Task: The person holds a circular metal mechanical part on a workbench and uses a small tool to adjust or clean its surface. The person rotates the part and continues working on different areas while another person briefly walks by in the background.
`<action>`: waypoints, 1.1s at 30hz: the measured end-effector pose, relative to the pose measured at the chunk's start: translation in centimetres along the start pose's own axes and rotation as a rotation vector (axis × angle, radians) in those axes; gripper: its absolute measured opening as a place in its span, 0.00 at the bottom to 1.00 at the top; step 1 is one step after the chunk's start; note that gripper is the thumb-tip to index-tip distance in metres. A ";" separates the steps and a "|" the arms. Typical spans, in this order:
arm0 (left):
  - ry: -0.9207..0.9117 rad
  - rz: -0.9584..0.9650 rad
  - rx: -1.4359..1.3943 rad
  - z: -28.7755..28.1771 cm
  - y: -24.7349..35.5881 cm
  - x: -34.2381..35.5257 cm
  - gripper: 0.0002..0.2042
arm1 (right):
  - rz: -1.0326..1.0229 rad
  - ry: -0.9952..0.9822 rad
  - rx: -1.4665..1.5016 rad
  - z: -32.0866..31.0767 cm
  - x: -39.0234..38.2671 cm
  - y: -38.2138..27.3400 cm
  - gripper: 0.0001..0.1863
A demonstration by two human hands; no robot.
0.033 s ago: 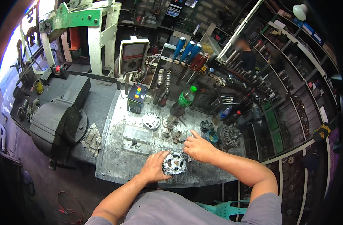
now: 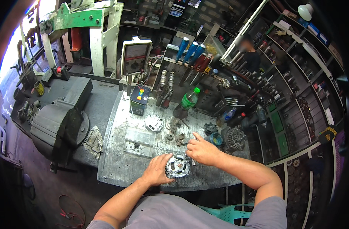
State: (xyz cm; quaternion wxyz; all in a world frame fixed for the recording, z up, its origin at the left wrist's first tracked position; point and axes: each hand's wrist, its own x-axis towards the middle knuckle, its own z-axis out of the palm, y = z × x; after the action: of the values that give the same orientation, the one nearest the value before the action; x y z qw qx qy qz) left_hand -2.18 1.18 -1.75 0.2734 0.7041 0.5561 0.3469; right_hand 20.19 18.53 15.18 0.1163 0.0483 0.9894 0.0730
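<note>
A silver alternator (image 2: 178, 166) sits at the near edge of the metal-topped bench, its round slotted face with a central shaft turned up. Curled around its left side is my left hand (image 2: 158, 170), thumb at the bottom and fingers over the upper rim. My right hand (image 2: 202, 150) is closed at the alternator's upper right, touching or very near the rim. Its index finger sticks out up and to the left; whatever the other fingers grip is hidden. Just beyond it lie small metal parts (image 2: 181, 140). A clear plastic tray (image 2: 139, 152) with small dark pieces stands left of the alternator.
A large vise (image 2: 58, 124) occupies the bench's left. Behind my hands are a silver housing cover (image 2: 154, 123), a green-capped bottle (image 2: 187, 101) and a boxed meter (image 2: 139, 100). Another alternator (image 2: 234, 138) and a blue-rimmed tub (image 2: 215, 139) stand right. A person (image 2: 251, 57) is beyond the tool rack.
</note>
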 end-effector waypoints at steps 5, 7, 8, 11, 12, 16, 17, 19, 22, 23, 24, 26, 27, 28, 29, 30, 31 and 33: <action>-0.018 -0.015 0.007 -0.4 0.1 0.6 0.63 | 0.040 -0.099 0.031 -0.5 0.9 0.9 0.09; -0.002 -0.010 0.004 -0.5 0.1 0.6 0.63 | 0.324 -0.247 0.286 -0.4 1.5 0.3 0.11; -0.007 -0.016 0.005 -0.4 0.2 0.6 0.63 | 0.497 -0.269 0.464 -0.2 1.9 -0.3 0.13; 0.000 -0.015 0.008 -0.4 0.2 0.6 0.63 | 0.633 -0.312 0.584 -0.4 1.8 -0.7 0.18; -0.002 -0.017 0.009 -0.5 0.2 0.6 0.63 | 0.614 -0.305 0.532 -0.5 1.5 -0.7 0.15; 0.013 -0.013 0.010 -0.4 0.2 0.5 0.63 | 0.228 -0.091 0.019 -0.6 0.2 0.1 0.07; 0.005 -0.016 0.011 -0.3 0.1 0.5 0.63 | 0.199 -0.084 0.046 -0.4 0.1 0.3 0.06; 0.010 -0.006 0.012 -0.3 0.1 0.6 0.64 | 0.125 -0.067 0.016 0.1 0.1 0.5 0.04; -0.006 -0.018 0.015 -0.2 0.0 0.5 0.64 | 0.047 -0.011 0.027 0.3 0.2 0.9 0.06; -0.006 -0.019 0.016 -0.3 0.0 0.5 0.64 | -0.014 0.043 -0.001 0.3 0.3 1.1 0.06; -0.008 -0.019 0.017 -0.3 0.0 0.6 0.63 | -0.082 0.106 -0.045 0.2 0.4 1.4 0.06; -0.009 -0.015 0.014 -0.2 0.0 0.6 0.63 | -0.165 0.172 -0.092 -0.2 0.5 1.7 0.07; -0.008 -0.010 0.013 -0.3 0.0 0.6 0.63 | -0.183 0.178 -0.096 -0.4 0.7 1.7 0.07; -0.006 -0.006 0.013 -0.3 0.0 0.6 0.63 | -0.205 0.184 -0.086 -0.6 0.8 1.7 0.08; -0.006 -0.011 0.015 -0.4 0.0 0.6 0.63 | -0.105 0.053 -0.043 -0.7 0.9 1.5 0.09; -0.006 -0.014 0.017 -0.4 0.1 0.6 0.63 | -0.010 -0.077 0.013 -0.8 1.1 1.2 0.10; -0.004 -0.019 0.019 -0.4 0.2 0.6 0.63 | 0.084 -0.215 0.029 -0.8 1.2 1.0 0.11; -0.003 -0.024 0.020 -0.4 0.3 0.6 0.63 | 0.467 -0.345 0.346 -0.5 1.7 0.0 0.14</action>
State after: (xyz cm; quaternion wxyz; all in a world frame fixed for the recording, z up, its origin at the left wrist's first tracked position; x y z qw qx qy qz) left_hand -2.25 1.68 -1.21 0.2711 0.7008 0.5674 0.3369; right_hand 18.44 18.64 15.31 0.2524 0.3043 0.9150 -0.0804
